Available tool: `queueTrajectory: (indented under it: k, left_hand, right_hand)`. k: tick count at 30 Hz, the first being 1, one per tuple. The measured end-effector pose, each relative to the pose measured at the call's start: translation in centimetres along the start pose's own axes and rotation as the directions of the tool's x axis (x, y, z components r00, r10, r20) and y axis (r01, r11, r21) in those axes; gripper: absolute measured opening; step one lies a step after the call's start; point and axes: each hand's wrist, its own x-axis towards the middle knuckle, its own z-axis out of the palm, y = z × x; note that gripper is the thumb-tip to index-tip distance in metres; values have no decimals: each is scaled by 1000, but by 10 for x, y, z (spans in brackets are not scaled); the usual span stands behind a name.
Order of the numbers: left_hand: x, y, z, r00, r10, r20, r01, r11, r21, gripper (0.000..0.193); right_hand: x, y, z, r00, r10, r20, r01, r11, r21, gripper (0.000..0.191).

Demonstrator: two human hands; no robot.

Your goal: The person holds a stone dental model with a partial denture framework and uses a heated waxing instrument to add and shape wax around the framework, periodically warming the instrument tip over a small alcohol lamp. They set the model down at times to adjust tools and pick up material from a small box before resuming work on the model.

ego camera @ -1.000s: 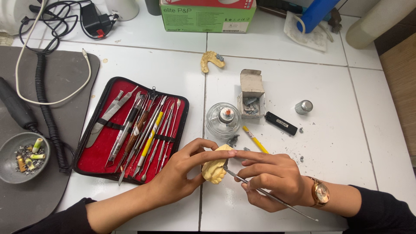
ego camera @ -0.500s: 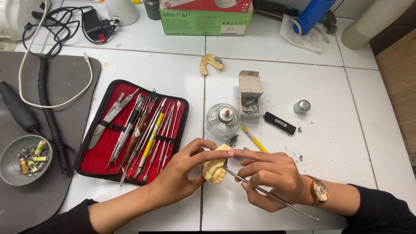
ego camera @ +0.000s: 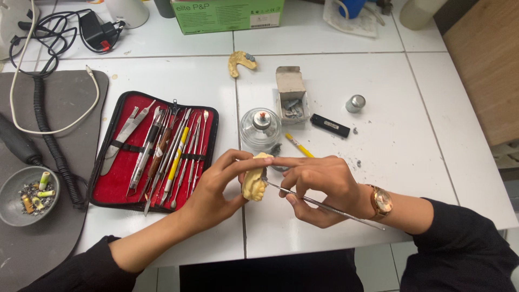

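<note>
We see a big white tiled table (ego camera: 178, 81), and at 9 o'clock on it lies a grey mat (ego camera: 48, 238) with a small grey bowl (ego camera: 11, 213) of little stubs. Just right of the mat an open red tool case (ego camera: 116, 181) lies flat, full of thin metal tools. At 12 o'clock a green box (ego camera: 227, 13) sits at the far edge. Both of our arms come in from 6 o'clock in black sleeves and meet near the middle of the table. Our left hand (ego camera: 213, 197) is turned palm up and curled, with the thumb and fingers pinching a pale yellow tooth mold (ego camera: 254, 184) and holding it up off the table. Our right hand (ego camera: 319, 189) has a watch at the wrist, and its fingers are bent around a thin metal pick (ego camera: 324, 205), gripped like a pencil. The pick's tip touches the mold, and its long end points to 4 o'clock. The first finger stretches out flat on top of the mold. Just past our hands, at 12 o'clock from the mold, stands a little glass burner (ego camera: 260, 130). A small open carton (ego camera: 292, 97), a black lighter (ego camera: 330, 125) and a tiny metal cap (ego camera: 355, 103) lie to the burner's right.
</note>
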Motion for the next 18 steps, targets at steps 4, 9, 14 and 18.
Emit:
queueTrajectory:
  k: [4, 9, 14, 18]
  left_hand:
    - [-6, 2, 5, 1000, 11, -5, -11, 999, 32, 74]
    - [-11, 6, 3, 996, 90, -3, -90, 994, 70, 76]
    - [-12, 5, 2, 993, 118, 0, -117, 989, 86, 73]
    - [-14, 4, 3, 993, 116, -4, -115, 990, 87, 73]
  right_hand:
    - [-9, -10, 3, 1000, -8, -7, 8, 999, -34, 23]
    - [-16, -14, 7, 1000, 16, -8, -17, 997, -74, 25]
    - [-19, -16, 11, 1000, 16, -19, -18, 991, -131, 24]
    - [-19, -19, 15, 1000, -11, -29, 5, 983, -181, 25]
